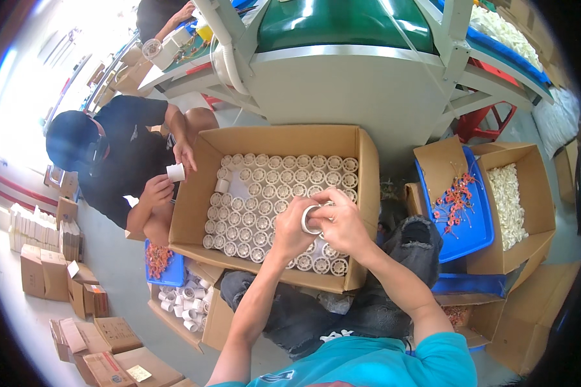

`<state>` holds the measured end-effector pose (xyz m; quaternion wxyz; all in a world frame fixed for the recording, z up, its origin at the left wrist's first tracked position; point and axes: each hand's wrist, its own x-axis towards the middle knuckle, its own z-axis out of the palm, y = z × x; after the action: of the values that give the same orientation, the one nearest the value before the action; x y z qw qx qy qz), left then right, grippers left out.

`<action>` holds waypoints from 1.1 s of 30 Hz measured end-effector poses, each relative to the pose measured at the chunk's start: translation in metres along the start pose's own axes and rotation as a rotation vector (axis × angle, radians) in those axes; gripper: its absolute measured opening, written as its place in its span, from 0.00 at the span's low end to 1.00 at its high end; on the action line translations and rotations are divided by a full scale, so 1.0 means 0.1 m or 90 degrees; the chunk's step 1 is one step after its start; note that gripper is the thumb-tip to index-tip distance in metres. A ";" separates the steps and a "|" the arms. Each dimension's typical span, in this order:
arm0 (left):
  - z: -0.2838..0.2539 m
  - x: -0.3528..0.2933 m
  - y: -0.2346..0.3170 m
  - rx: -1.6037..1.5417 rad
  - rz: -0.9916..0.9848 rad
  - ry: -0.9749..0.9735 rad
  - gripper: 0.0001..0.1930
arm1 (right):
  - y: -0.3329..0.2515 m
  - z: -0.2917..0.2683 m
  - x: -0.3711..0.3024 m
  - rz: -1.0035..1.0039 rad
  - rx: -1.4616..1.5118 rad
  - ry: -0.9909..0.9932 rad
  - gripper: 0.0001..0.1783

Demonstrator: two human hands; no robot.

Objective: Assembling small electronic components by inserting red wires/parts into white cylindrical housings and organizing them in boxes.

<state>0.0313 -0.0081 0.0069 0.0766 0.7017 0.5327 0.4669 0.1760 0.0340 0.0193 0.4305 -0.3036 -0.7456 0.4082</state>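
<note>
Both hands meet over the right half of the box [370, 158], in front of the wearer's body. Left hand [291, 230] is closed round a white ring [304, 220], holding it from the left and below. Right hand [343, 223] sits on the other side, fingers bent and bunched at the ring's mouth; cannot tell if it pinches the ring or something small inside, fingertips overlap too much.

Key relation: ring lies between the hands, touching both, left palm behind it, mouth turned to the right hand. Its rim shows as a narrow upright oval, so the ring's axis looks to run roughly sideways, from one hand to the other. Neither hand is nearer; both are on it. Ring is up above the round parts [259, 175], which stand in rows in the box, open faces up. A pale liner [239, 188] shows among them, far left of the hands, left hand nearer to it.

Co-worker at the box's left side holds a white cup [175, 173] between two hands, well apart from the wearer's. Blue tray [481, 222] with red wired pieces [455, 201] is off to the right, right arm nearer
</note>
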 end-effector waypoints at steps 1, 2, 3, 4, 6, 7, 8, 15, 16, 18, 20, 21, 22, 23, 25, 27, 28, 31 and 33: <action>-0.01 0.00 -0.01 0.000 -0.002 0.000 0.21 | 0.00 0.01 -0.01 0.001 0.000 -0.002 0.08; -0.01 0.00 -0.02 0.009 0.002 -0.006 0.20 | 0.00 0.02 -0.02 -0.005 -0.015 0.004 0.08; -0.01 -0.01 -0.02 0.018 0.007 -0.013 0.20 | -0.01 0.03 -0.02 -0.011 -0.031 0.010 0.08; 0.00 -0.02 -0.02 0.017 0.005 -0.012 0.20 | -0.01 0.04 -0.02 -0.010 -0.032 0.009 0.08; 0.02 -0.05 -0.01 0.028 -0.007 0.011 0.21 | 0.01 0.08 -0.03 0.019 0.017 0.014 0.08; 0.02 -0.06 -0.02 0.027 -0.007 0.010 0.21 | 0.01 0.09 -0.03 0.020 0.017 0.014 0.08; 0.03 -0.07 -0.04 0.023 -0.006 0.019 0.21 | 0.02 0.09 -0.03 0.043 0.041 0.002 0.09; 0.11 -0.03 -0.03 -0.040 -0.035 0.037 0.21 | 0.00 0.02 0.00 0.031 -0.009 0.020 0.08; 0.10 -0.01 -0.02 -0.037 -0.031 0.036 0.21 | -0.02 0.01 0.01 0.028 -0.008 0.022 0.08; 0.10 0.03 -0.02 -0.023 -0.002 0.028 0.23 | -0.03 -0.03 0.03 -0.016 -0.054 0.023 0.08; 0.10 0.07 -0.02 -0.040 -0.026 0.010 0.23 | -0.01 -0.11 0.06 -0.019 -0.056 0.010 0.10; 0.10 0.10 -0.02 -0.057 -0.053 -0.004 0.23 | 0.01 -0.16 0.09 -0.022 -0.060 -0.008 0.13; 0.04 0.14 -0.01 -0.083 -0.109 -0.015 0.25 | -0.01 -0.23 0.12 -0.029 -0.060 -0.007 0.13; 0.00 0.28 -0.05 -0.080 -0.102 -0.010 0.25 | -0.07 -0.32 0.16 0.021 0.019 0.045 0.13; -0.15 0.72 -0.14 0.061 0.082 0.050 0.29 | -0.09 -0.43 0.22 0.059 0.101 0.091 0.14; -0.30 1.34 0.00 0.234 0.148 0.037 0.33 | 0.03 -0.61 0.25 0.028 0.094 0.219 0.14; -0.32 1.61 -0.05 0.150 0.105 0.084 0.33 | 0.03 -0.66 0.26 0.047 0.060 0.229 0.13; -0.22 2.57 -0.11 -0.029 0.043 0.156 0.36 | 0.15 -0.70 0.26 0.098 0.039 0.249 0.14; -0.15 3.19 -0.32 0.082 0.073 0.205 0.36 | 0.17 -0.66 0.25 0.117 0.037 0.237 0.14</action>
<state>-0.0024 0.2612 0.1787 -0.0815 0.6507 0.5261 0.5415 0.2253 0.0847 0.0340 0.5308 -0.4277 -0.6100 0.4040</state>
